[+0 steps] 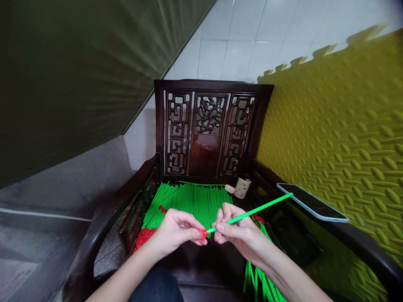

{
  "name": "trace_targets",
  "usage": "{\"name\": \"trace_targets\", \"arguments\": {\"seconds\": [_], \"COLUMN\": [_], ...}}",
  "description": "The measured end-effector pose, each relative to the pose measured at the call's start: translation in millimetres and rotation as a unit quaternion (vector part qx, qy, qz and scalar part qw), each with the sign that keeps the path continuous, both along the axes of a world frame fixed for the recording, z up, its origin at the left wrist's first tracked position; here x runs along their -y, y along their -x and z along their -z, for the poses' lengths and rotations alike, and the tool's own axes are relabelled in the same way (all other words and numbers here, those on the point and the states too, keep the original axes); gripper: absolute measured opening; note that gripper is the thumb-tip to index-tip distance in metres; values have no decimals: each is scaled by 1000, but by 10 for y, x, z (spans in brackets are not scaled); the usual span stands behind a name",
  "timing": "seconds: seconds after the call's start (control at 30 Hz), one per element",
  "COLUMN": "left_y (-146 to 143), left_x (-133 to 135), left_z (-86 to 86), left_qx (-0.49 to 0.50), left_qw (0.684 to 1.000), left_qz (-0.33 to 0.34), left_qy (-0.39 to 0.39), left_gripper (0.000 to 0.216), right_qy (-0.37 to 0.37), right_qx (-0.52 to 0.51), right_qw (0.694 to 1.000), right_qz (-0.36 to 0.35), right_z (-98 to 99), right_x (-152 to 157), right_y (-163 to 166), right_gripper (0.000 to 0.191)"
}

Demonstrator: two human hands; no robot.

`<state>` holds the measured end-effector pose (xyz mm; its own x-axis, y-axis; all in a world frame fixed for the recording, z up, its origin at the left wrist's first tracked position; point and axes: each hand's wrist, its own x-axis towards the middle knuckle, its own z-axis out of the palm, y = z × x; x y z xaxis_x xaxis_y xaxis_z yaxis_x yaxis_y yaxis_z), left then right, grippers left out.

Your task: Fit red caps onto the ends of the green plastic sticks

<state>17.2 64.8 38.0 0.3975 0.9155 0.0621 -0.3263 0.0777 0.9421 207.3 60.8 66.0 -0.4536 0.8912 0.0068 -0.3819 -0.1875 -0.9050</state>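
My left hand pinches a small red plastic piece between thumb and fingers. A long thin green stick is gripped by my right hand, and its near end meets the red piece. Whether that end is inside the piece or only against it, I cannot tell. Behind both hands, a wide layer of green sticks lies side by side on the chair seat. Red pieces are heaped left of my left wrist. Below my right forearm is a bunch of green sticks with red ends.
The dark carved wooden chair has armrests on both sides. A phone lies on the right armrest. At the seat's back right stand a labelled bottle and a small pale object. A yellow foam mat rises on the right.
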Motion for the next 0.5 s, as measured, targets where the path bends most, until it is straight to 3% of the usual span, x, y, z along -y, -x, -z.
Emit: {"name": "trace_targets", "arguments": {"seconds": [0.13, 0.27, 0.5], "left_y": [9, 9, 26], "left_x": [37, 51, 57], "left_z": [-29, -37, -42], "left_qx": [27, 41, 84], "left_qw": [999, 999, 996], "left_qz": [21, 3, -20], "left_qy": [-15, -15, -19], "left_gripper": [10, 7, 7], "right_qy": [-60, -125, -118], "right_qx": [39, 77, -33], "right_qw": [997, 989, 987], "right_qz": [-6, 29, 104], "right_z": [-117, -161, -14], "right_x": [55, 121, 213], "right_y": [14, 55, 244], "right_gripper": [32, 29, 28]}}
